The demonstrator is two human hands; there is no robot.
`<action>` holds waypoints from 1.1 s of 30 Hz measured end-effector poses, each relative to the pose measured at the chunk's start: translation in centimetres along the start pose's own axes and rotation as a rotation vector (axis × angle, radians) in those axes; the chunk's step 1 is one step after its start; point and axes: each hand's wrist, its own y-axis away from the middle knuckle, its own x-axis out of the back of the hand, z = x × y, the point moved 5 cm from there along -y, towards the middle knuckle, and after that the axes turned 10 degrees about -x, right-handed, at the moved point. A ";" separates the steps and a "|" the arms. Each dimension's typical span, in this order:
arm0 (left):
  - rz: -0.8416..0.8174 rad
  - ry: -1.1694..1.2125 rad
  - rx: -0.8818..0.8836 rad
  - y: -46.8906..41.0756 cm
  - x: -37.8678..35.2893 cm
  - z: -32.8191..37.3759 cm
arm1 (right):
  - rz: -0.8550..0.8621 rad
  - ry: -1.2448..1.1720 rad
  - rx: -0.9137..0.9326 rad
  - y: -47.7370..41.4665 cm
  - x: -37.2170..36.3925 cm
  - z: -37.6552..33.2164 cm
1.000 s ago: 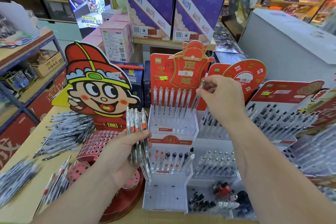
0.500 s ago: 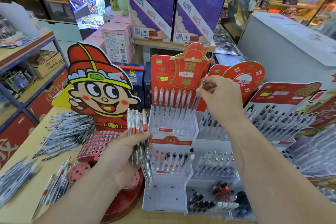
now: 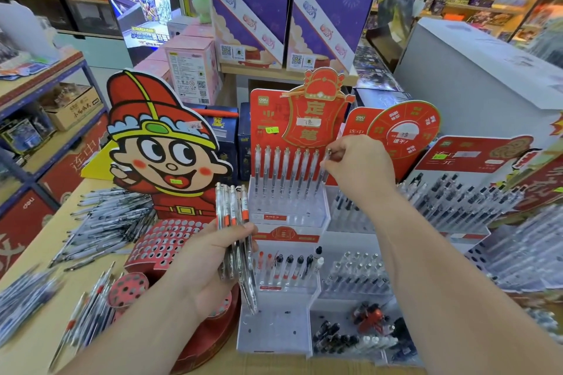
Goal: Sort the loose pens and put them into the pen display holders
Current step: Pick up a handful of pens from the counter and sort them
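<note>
My left hand (image 3: 210, 256) grips a bundle of clear pens (image 3: 233, 216) with red and black parts, held upright in front of the red-and-clear tiered pen holder (image 3: 288, 216). My right hand (image 3: 359, 166) pinches the top of one clear pen (image 3: 324, 169) standing at the right end of the holder's top row. Several clear pens (image 3: 283, 170) stand in that row. The lower tier holds several pens with red or black tips (image 3: 289, 268). Loose pens lie in piles on the table at the left (image 3: 106, 222) and near the front left (image 3: 88, 310).
A cartoon-figure cardboard holder (image 3: 164, 149) with a holed red base stands left of the tiered holder. More filled pen displays (image 3: 457, 201) crowd the right. Purple boxes (image 3: 289, 15) and a white box (image 3: 475, 76) stand behind. A shelf unit (image 3: 45, 106) lies left.
Little has changed: my right hand stays on the pen at the right end of the top row, which has sunk slightly. My left hand holds its bundle still.
</note>
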 end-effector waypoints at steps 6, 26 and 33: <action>-0.004 -0.001 0.002 0.0 -0.3 -0.1 | -0.032 0.081 -0.043 -0.4 -0.5 -0.2; -0.079 0.003 0.017 1.9 -0.8 0.4 | 0.219 -0.074 0.095 1.9 3.0 -1.1; -0.181 -0.078 -0.014 2.4 0.0 1.3 | -0.367 -0.624 -0.125 8.8 -1.8 -3.5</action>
